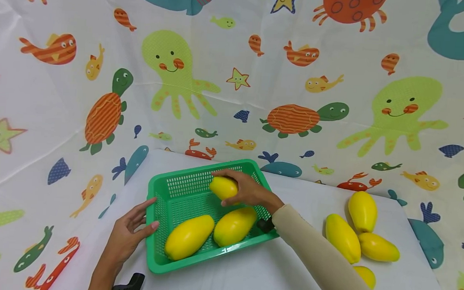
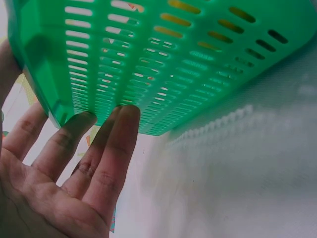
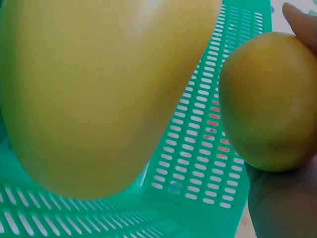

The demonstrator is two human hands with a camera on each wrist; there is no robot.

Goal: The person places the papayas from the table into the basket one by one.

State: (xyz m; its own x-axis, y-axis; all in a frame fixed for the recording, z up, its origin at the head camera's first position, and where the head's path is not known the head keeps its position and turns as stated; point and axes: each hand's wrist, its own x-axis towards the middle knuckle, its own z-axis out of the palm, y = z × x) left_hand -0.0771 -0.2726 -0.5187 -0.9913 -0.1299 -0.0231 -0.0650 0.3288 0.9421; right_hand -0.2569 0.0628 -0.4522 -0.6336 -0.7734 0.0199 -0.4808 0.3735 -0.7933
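A green plastic basket (image 1: 205, 258) stands on the white table. Inside it, along the near side, lie two yellow papayas, a left papaya (image 1: 189, 238) and a right papaya (image 1: 235, 226). My right hand (image 1: 249, 190) grips a third papaya (image 1: 223, 188) between thumb and fingers, within the basket's far right part. The right wrist view shows this held papaya (image 3: 270, 101) near the perforated wall; whether it touches the floor I cannot tell. My left hand (image 1: 129, 229) rests at the basket's left rim, its fingers (image 2: 111, 158) fairly straight against the outer wall.
Several more papayas lie in a group on the right of the table, among them an upper papaya (image 1: 362, 211) and a left papaya (image 1: 343, 238); the sleeve partly covers the nearest. A cloth (image 1: 235, 96) printed with sea animals hangs behind and at the left.
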